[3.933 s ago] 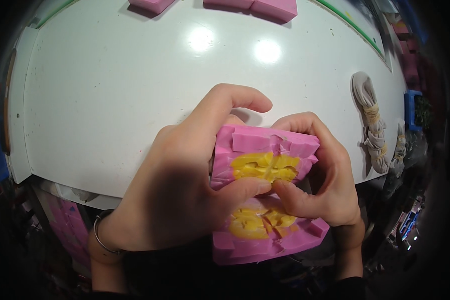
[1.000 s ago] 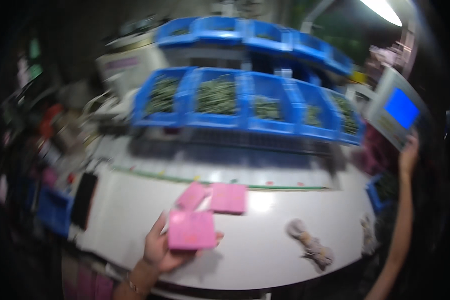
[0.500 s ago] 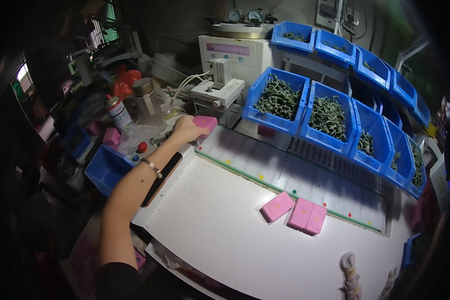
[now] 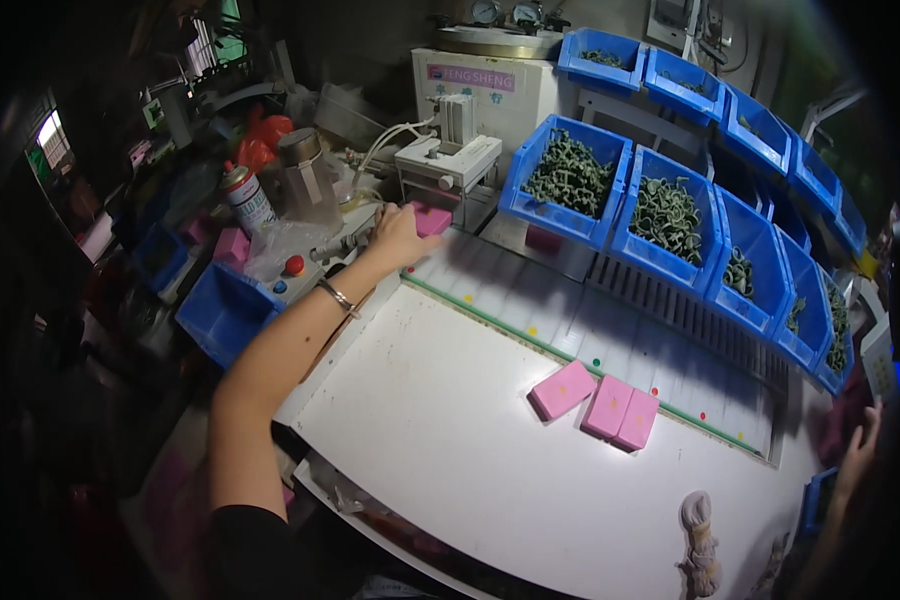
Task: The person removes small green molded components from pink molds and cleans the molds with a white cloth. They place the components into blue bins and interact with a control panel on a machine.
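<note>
Left hand [image 4: 398, 238] stretched way out to the far left corner of the white table [image 4: 440, 420], fingers wrapped on a pink block [image 4: 431, 219] right below the small white machine [image 4: 448, 160]. Right hand [image 4: 858, 455] off at the right edge, dim, can't tell if gripping anything. Three more pink blocks [image 4: 598, 400] lying mid-table, blue bins [image 4: 660, 220] of green parts behind.

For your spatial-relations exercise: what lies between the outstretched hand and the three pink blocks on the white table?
Head view: only bare white table between left hand and pink blocks.
</note>
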